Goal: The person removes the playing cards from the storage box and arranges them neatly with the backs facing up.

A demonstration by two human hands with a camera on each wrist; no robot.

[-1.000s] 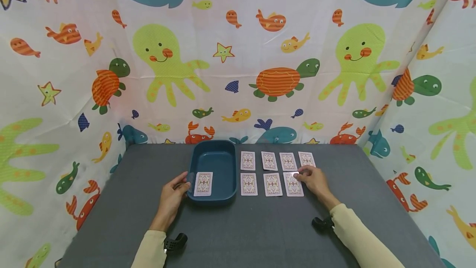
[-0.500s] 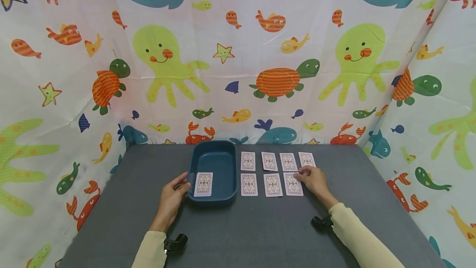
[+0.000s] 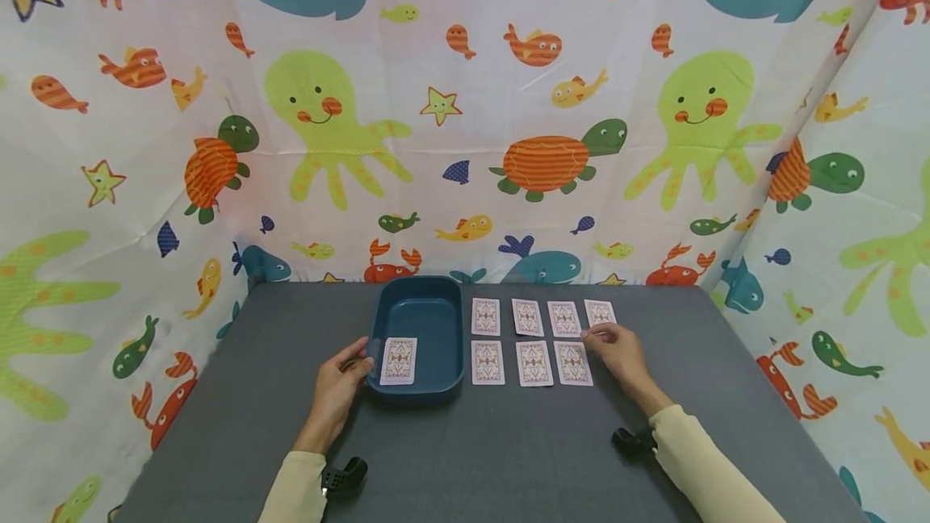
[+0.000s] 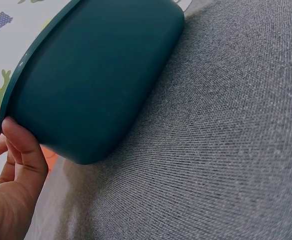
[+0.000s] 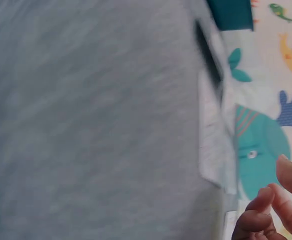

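Observation:
My left hand point(image 3: 336, 390) pinches the left rim of a dark blue rectangular tray point(image 3: 421, 318); in the left wrist view the thumb presses the outer wall and the fingers go over the rim. One patterned playing card point(image 3: 399, 361) lies face down inside. Right of the tray, more playing cards lie face down in two rows. My right hand point(image 3: 617, 352) hovers at the right end of the front row, fingertips by the upper corner of the last card point(image 3: 574, 363), close below the back row's last card point(image 3: 600, 312). Thumb and fingers are loosely bent and hold nothing.
The front row also has a left card point(image 3: 488, 362) and a middle card point(image 3: 534, 363); several cards such as this one point(image 3: 485, 317) form the back row. Grey cloth covers the table point(image 3: 465, 458). A sea-animal curtain point(image 3: 407, 184) rises behind it and along both sides.
My right hand has shifted slightly right, its fingertips coming off the front row's last card. My left hand keeps its hold on the tray. The cards stay where they were.

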